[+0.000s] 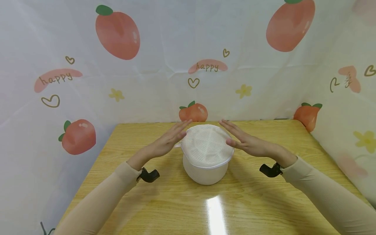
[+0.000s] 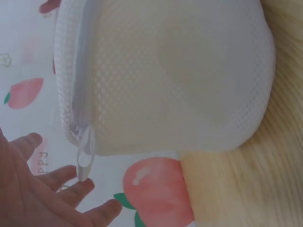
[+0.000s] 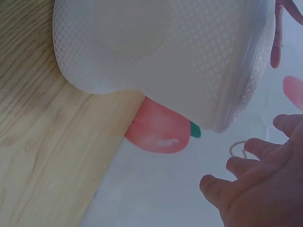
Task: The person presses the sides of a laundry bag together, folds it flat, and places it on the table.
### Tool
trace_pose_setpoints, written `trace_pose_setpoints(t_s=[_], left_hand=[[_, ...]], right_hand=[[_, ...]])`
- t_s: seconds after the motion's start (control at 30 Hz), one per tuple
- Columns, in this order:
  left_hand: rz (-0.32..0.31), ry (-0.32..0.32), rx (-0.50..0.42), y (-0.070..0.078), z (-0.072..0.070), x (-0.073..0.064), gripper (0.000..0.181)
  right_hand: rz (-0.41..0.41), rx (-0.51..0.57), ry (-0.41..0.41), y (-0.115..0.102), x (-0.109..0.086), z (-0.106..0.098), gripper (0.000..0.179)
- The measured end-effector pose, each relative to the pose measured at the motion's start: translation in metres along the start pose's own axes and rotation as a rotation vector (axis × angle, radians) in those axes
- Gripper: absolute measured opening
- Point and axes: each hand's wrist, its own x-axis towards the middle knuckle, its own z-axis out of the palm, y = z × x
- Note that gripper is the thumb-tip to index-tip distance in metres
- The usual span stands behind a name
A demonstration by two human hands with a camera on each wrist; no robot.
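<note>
A white mesh laundry bag (image 1: 205,173) stands upright on the wooden table, its round top facing up and a pale rim running around it. The left hand (image 1: 165,143) is held beside the bag's left edge with fingers extended. On the opposite side, the right hand (image 1: 252,143) faces it, fingers straight and thumb apart. In the left wrist view, a zipper (image 2: 84,71) runs along the rim and ends in a small white fabric loop (image 2: 85,158) close to the left fingertips. The right wrist view shows the right fingers (image 3: 213,187) spread near the rim.
The wooden table (image 1: 141,202) extends around the bag, with a bright reflection near its front. Behind it and along both sides hangs a white cloth (image 1: 158,42) printed with fruit, flowers and hearts. Each wrist wears a black mount, as on the left mount (image 1: 149,175).
</note>
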Motion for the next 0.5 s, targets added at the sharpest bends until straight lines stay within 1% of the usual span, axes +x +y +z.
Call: trace_pose_setpoints(t_s=[0.17, 0.23, 0.33, 0.5], left_hand=[[-0.033, -0.035, -0.258, -0.0027, -0.0015, -0.0024, 0.061], [-0.058, -0.041, -0.349, -0.0052, -0.0022, -0.0037, 0.059], [-0.086, -0.037, -0.422, -0.0078, -0.0033, -0.0055, 0.057], [-0.158, -0.019, -0.492, -0.0084, -0.0045, -0.007, 0.058]], right_hand=[[-0.006, 0.014, 0.0, 0.0004, -0.0005, -0.0005, 0.071], [-0.008, 0.02, 0.002, 0.001, -0.0006, -0.0009, 0.07], [-0.006, 0.039, 0.006, 0.0031, -0.0011, -0.0018, 0.068], [0.003, 0.081, 0.006, 0.0066, -0.0032, -0.0035, 0.064]])
